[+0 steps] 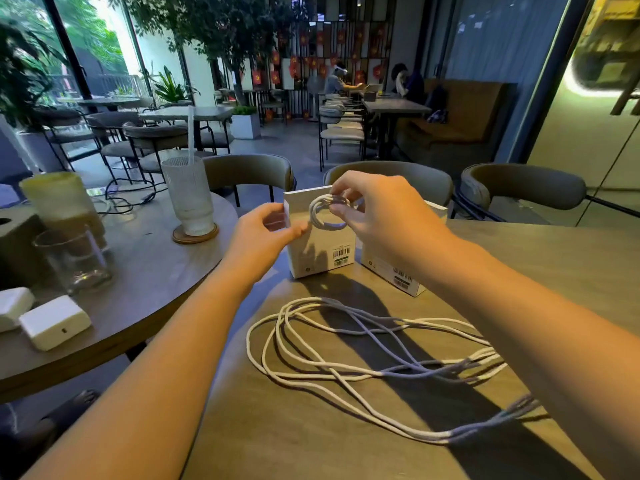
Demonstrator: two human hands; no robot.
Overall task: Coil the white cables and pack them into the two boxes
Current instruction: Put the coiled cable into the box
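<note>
The right hand pinches a small coiled white cable between thumb and curled fingers, holding it in front of the upper face of the nearer white box. The coil hangs clear of the table, at about 12 o'clock from the loose cables. The left hand sits at 9 o'clock of that box, fingers curled, thumb and fingertips at the box's left edge; whether it actually grips the edge cannot be told. A second white box stands just beside the first, at its 3 o'clock, partly hidden by the right wrist. Both boxes stand upright on the near table.

The loose white cables lie in long overlapping loops on the tabletop at 6 o'clock of the boxes, running under the right forearm.

On the round table at 9 o'clock: a ribbed glass with a straw on a coaster, a clear tumbler, and a white charger.
</note>
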